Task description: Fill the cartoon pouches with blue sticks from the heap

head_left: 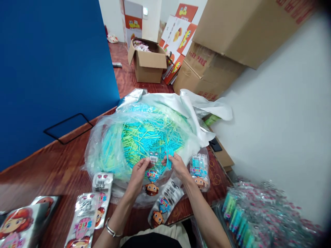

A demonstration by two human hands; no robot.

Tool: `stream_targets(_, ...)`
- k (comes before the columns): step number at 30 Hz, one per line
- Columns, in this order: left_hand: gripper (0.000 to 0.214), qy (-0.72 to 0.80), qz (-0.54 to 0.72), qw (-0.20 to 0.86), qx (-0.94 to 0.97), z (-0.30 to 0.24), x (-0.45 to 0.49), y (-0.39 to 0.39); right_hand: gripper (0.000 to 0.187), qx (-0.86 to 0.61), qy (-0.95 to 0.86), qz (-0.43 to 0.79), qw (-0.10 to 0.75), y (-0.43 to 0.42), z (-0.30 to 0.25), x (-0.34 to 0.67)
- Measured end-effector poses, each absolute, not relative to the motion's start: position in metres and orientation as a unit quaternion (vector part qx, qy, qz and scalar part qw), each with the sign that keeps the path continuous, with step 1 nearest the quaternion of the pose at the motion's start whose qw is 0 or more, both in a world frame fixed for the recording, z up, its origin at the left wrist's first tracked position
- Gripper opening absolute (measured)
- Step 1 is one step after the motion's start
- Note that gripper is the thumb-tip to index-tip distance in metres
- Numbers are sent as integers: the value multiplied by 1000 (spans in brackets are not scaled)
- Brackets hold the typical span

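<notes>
My left hand [137, 175] pinches the edge of a clear printed pouch [152, 176] with a cartoon face and a barcode. Closed on a small bunch of thin blue sticks [168, 161], my right hand [178, 166] is just right of the pouch. Both hands are over the near side of a large clear plastic bag [94, 146], whose mouth is open on a heap of blue and green sticks [147, 134]. A printed pouch [165, 205] lies below my hands. To the right lies another pouch [199, 172] with blue sticks inside.
Printed pouches [84, 220] lie at the lower left. Filled packets [261, 213] are piled at the lower right. Behind the bag stand an open carton [150, 65] and stacked cardboard boxes [207, 69]. A blue panel [57, 58] borders the left, a white wall the right.
</notes>
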State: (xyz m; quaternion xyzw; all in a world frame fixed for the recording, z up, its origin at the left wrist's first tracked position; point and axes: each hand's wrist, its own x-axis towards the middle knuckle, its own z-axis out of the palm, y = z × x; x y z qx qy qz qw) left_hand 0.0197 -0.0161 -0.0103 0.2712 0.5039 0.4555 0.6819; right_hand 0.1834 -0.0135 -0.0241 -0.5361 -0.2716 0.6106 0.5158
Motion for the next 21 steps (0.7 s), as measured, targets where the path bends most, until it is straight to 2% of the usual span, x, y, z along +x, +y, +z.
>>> stream_targets(8, 31, 504, 459, 679, 273, -11, 18, -16, 31, -545, -284, 605, 506, -7, -27, 187)
stream_targets(12, 29, 503, 455, 682, 272, -14, 17, -16, 31, -579, -354, 557, 478, -5, -32, 189)
stream_targets(18, 30, 506, 456, 675, 285, -17, 17, -16, 11, -629, -447, 461, 438, -3, -47, 189)
stream_targets(21, 30, 506, 461, 673, 281, -14, 18, -16, 8, -652, -476, 405, 430, -3, -49, 192)
